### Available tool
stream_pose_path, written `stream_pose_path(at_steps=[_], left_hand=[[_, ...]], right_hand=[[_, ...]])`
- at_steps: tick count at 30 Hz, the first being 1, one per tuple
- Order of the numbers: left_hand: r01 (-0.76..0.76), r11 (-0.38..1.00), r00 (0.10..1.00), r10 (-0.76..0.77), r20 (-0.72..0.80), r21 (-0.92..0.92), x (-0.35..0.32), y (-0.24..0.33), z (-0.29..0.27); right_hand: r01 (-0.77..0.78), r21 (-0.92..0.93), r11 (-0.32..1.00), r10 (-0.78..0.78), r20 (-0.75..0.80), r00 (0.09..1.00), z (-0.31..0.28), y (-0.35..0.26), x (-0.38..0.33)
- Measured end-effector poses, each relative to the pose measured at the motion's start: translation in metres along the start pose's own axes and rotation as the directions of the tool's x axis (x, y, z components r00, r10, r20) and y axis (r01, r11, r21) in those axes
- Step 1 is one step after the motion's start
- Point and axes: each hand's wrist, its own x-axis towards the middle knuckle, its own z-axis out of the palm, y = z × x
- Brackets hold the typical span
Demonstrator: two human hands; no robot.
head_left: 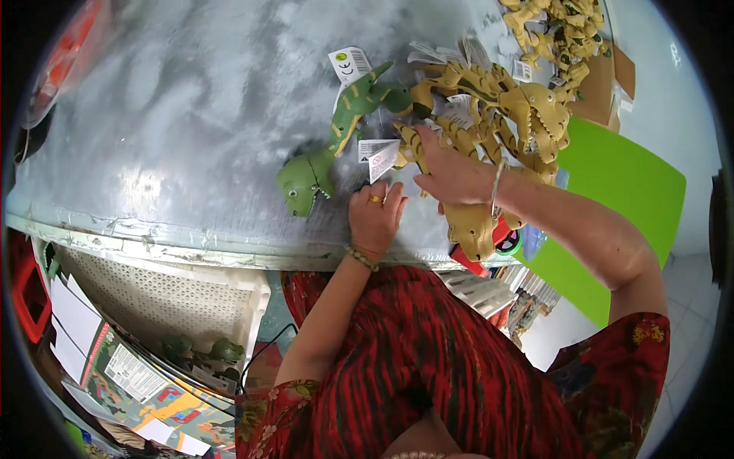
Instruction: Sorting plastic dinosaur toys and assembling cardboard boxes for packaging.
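Nearest, at lower left, printed cardboard (141, 375) stands upright against a white crate (164, 283) below the table (214, 145). At the table's near side, the left hand (375, 218) has its fingers loosely apart, its grip holding nothing that shows, the tips just beside a white paper tag (382, 159). The right hand (451, 170) has its grip clamped on a tan toy dinosaur (469, 228), whose head points toward the person. A green toy dinosaur (348, 118) lies left of it, mouth open. More tan dinosaurs (539, 115) lie close by on the right, and a heap of similar toys (562, 34) lies farthest off
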Motion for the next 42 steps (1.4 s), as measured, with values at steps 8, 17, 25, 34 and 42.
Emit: stream_pose_path(at_steps=[8,17,25,34,42], left_hand=[[0.02,1.0,0.999,-0.021,0.037,0.015,0.002,0.0,0.0],[-0.01,0.998,0.999,0.007,0.049,0.069,0.003,-0.001,0.005],[0.013,0.999,1.0,-0.014,0.022,0.046,0.002,0.0,0.004],[-0.012,0.998,1.0,0.013,-0.02,0.059,0.003,-0.001,0.006],[-0.049,0.995,0.999,0.048,0.006,0.086,0.003,0.0,0.004]], right_hand=[[0.032,0.081,0.996,-0.021,-0.13,0.991,0.011,0.004,0.001],[0.117,0.222,0.968,-0.036,-0.337,0.941,0.029,0.008,0.002],[-0.055,0.044,0.997,0.057,-0.053,0.997,-0.006,-0.001,0.014],[-0.014,-0.008,1.0,0.014,-0.015,1.0,-0.019,-0.01,0.013],[-0.042,0.003,0.999,0.042,-0.03,0.999,-0.011,0.005,0.014]])
